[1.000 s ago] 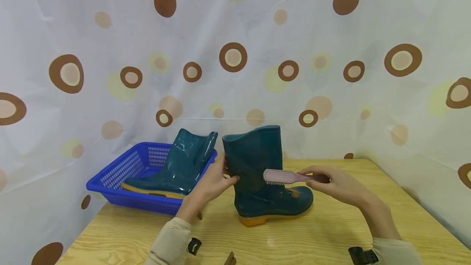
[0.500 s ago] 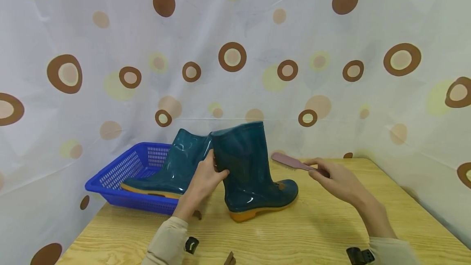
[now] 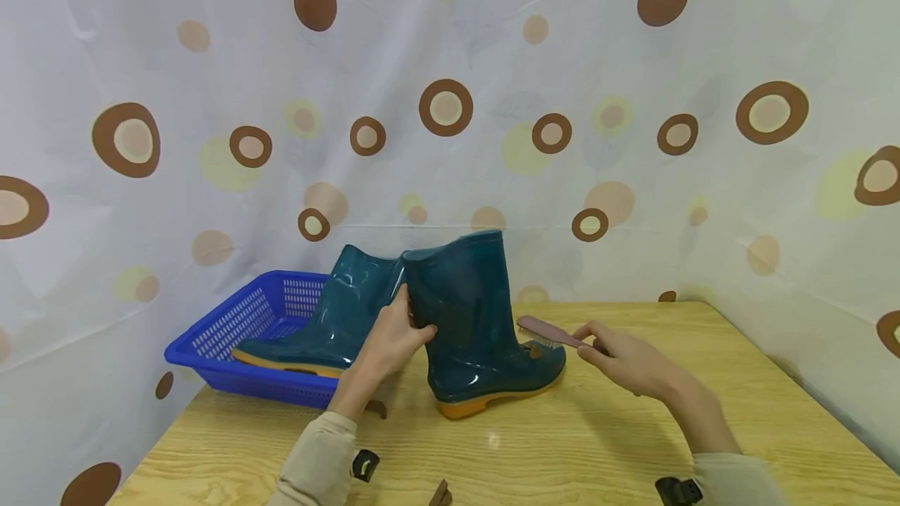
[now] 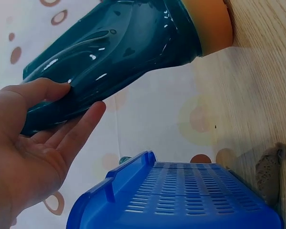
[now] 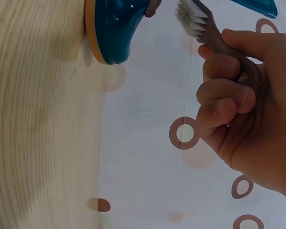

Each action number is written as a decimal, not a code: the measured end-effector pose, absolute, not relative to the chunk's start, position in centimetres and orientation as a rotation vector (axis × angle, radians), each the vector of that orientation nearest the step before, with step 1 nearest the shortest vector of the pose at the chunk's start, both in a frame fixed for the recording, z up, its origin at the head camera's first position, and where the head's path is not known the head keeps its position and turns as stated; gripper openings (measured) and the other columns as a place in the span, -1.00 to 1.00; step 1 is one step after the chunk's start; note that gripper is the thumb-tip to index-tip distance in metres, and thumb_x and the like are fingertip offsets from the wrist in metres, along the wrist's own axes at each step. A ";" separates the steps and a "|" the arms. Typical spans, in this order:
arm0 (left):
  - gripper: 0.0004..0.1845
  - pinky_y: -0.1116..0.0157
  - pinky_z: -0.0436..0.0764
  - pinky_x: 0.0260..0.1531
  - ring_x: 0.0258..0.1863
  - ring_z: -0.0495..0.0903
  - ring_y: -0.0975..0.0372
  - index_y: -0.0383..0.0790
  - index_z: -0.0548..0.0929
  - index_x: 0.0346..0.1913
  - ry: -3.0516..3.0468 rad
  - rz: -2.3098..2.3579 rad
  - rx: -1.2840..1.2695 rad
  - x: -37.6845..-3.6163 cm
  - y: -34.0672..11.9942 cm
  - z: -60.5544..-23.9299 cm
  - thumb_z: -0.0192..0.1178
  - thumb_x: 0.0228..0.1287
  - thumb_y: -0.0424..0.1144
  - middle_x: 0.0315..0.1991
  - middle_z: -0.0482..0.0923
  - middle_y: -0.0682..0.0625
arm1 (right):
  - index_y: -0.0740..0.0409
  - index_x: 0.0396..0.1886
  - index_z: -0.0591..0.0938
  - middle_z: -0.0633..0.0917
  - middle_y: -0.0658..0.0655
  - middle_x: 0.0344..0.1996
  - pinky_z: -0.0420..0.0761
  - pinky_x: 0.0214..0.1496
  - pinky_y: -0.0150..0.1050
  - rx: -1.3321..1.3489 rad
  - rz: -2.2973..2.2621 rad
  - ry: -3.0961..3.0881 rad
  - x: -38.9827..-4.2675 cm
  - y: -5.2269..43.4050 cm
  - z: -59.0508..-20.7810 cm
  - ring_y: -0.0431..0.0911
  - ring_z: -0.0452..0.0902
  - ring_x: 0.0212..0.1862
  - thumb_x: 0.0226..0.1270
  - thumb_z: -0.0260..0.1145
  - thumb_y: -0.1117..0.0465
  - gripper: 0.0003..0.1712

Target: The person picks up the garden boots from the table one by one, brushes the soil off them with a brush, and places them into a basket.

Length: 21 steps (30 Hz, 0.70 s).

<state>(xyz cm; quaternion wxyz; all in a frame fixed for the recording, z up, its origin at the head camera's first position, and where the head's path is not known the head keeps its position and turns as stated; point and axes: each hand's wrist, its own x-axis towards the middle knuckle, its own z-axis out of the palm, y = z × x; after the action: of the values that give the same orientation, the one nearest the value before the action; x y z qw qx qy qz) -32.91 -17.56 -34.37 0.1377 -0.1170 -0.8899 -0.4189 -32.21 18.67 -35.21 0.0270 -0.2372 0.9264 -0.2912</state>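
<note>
Two hands busy: left hand (image 3: 388,342) gripping glossy teal rubber boot (image 3: 478,326), right hand (image 3: 622,358) clutching pink bristle brush (image 3: 544,330) beside its toe.

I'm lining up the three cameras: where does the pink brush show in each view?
Head: brush right of centre, held by the right hand, bristles by the boot.
Left wrist: not in view.
Right wrist: brush at top, right of centre.
Shared landmark: the boot's orange sole.

Light wooden bench (image 3: 598,443) with visible grain, white curtain (image 3: 492,61) printed with brown and yellow circles behind, even light
</note>
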 end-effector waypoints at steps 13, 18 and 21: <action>-0.13 -0.04 0.61 0.13 0.11 0.59 -0.06 -0.28 0.05 0.53 -2.634 -1.242 -0.386 -32.6 -17.7 -34.0 0.28 0.24 -0.26 0.29 0.47 -0.29 | 0.05 0.25 0.35 0.57 0.11 -0.41 0.31 -0.71 -0.32 -0.582 -0.899 2.675 -32.5 18.4 -36.1 -0.20 0.08 -0.74 0.57 0.06 -0.03 -0.59; -0.14 -0.05 0.60 0.14 0.12 0.59 -0.06 -0.27 0.07 0.52 -2.651 -1.251 -0.399 -32.6 -17.8 -34.0 0.29 0.23 -0.27 0.29 0.48 -0.30 | 0.05 0.23 0.37 0.49 0.11 -0.46 0.25 -0.70 -0.36 -0.491 -0.884 2.689 -32.2 18.3 -36.2 -0.19 0.04 -0.70 0.55 0.08 -0.06 -0.57; -0.15 -0.04 0.61 0.12 0.08 0.59 -0.04 -0.26 0.08 0.50 -2.654 -1.246 -0.404 -32.6 -17.9 -34.0 0.29 0.23 -0.28 0.26 0.50 -0.29 | 0.07 0.23 0.38 0.42 0.06 -0.58 0.25 -0.69 -0.36 -0.450 -0.854 2.717 -32.1 18.4 -36.1 -0.20 0.02 -0.70 0.56 0.07 -0.02 -0.60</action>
<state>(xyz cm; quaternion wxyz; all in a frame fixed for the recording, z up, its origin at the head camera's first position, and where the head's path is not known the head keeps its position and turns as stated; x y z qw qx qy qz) -32.62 -17.89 -34.04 0.0909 -0.1361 -0.8930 -0.4193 -32.05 18.37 -36.14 0.1285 -0.1548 0.9345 -0.2938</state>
